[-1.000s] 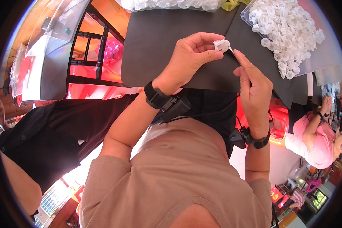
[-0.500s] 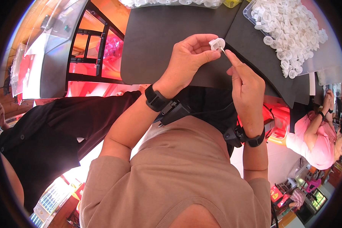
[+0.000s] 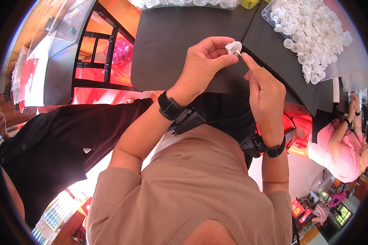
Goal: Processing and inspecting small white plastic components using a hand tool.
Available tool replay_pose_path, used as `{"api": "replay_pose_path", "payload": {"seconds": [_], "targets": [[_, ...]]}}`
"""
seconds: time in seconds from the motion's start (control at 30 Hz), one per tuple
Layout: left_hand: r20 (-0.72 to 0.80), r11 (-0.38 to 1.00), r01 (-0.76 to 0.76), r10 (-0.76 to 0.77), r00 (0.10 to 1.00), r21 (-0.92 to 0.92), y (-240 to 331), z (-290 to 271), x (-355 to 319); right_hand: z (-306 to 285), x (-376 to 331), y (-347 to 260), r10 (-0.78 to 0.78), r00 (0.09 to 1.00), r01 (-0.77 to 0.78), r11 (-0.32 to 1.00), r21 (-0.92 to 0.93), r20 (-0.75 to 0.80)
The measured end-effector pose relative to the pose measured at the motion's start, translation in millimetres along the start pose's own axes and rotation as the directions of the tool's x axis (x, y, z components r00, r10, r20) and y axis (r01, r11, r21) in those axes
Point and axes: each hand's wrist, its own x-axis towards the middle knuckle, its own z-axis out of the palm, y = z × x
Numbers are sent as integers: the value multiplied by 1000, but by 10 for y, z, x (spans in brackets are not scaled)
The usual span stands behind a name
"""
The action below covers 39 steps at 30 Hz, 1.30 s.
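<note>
A small round white plastic part [image 3: 233, 47], with a raised rim and a hollow side, is pinched between the thumb and fingers of my left hand [image 3: 206, 59] above the dark table. My right hand [image 3: 265, 83] is close on its right, index finger stretched toward the part and the other fingers curled in. A thin white sliver [image 3: 238, 53] lies between that index fingertip and the part. Whether it belongs to the part or is held by my right hand, I cannot tell. Black bands with small devices are on both my wrists.
A heap of similar white plastic parts [image 3: 308, 34] spills from a clear tray at the right. Another clear container of white parts [image 3: 188, 3] stands at the far edge of the dark table [image 3: 167, 45]. Someone in dark trousers [image 3: 69, 139] sits at my left; another person in pink [image 3: 335, 151] is farther right.
My left hand and the white part have barely shifted, with the part turned slightly. My right hand is almost still. The person in pink has moved their hands a little.
</note>
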Motion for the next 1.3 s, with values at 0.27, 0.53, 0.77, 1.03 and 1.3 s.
{"api": "replay_pose_path", "payload": {"seconds": [0.27,0.53,0.77,1.03,1.3], "targets": [[-13,999,-3,3,1000,45,9,16,-15,6,-7,-22,-3,1000,4,1000,-27,8],[-7,997,-35,36,999,62,19,29,-15,-13,6,-10,-27,999,29,998,-57,41],[-11,986,-44,47,999,161,24,51,-43,-97,2,-39,-50,993,76,965,-250,108],[18,953,-64,61,998,296,-41,58,-55,-197,-1,-153,-110,971,210,816,-539,211],[53,942,-65,50,997,330,4,70,-56,-276,41,-84,-93,965,198,874,-445,246]]}}
